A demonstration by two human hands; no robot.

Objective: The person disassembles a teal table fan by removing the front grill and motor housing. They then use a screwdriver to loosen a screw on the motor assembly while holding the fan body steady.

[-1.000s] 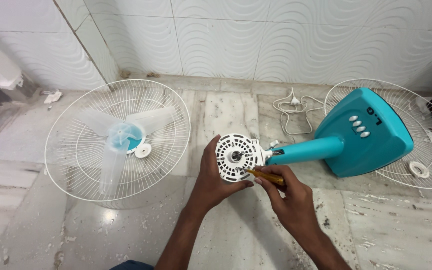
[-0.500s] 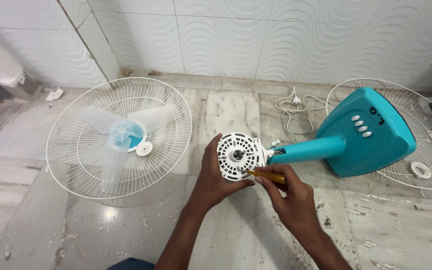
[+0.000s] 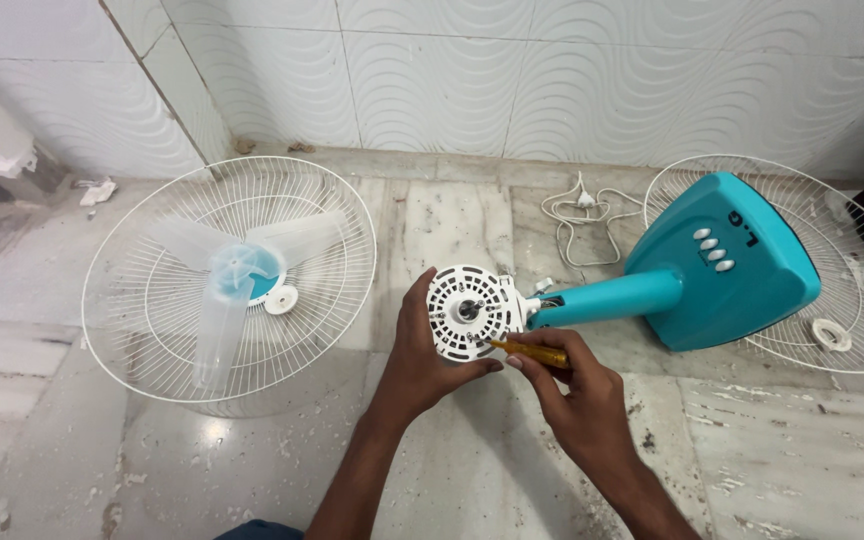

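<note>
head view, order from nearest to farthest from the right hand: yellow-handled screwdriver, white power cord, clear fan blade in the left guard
1. Yellow-handled screwdriver: held in the right hand.
2. White power cord: on the floor beyond, by the wall.
3. Clear fan blade: far left, inside the white wire guard.

No packages, signs or screens show. The one label is a short dark marking on the teal fan base, at about three o'clock, beside its white buttons.

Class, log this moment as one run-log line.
left hand: grips white motor housing | right hand: screwdriver tip on housing | blade in grille on floor
</note>
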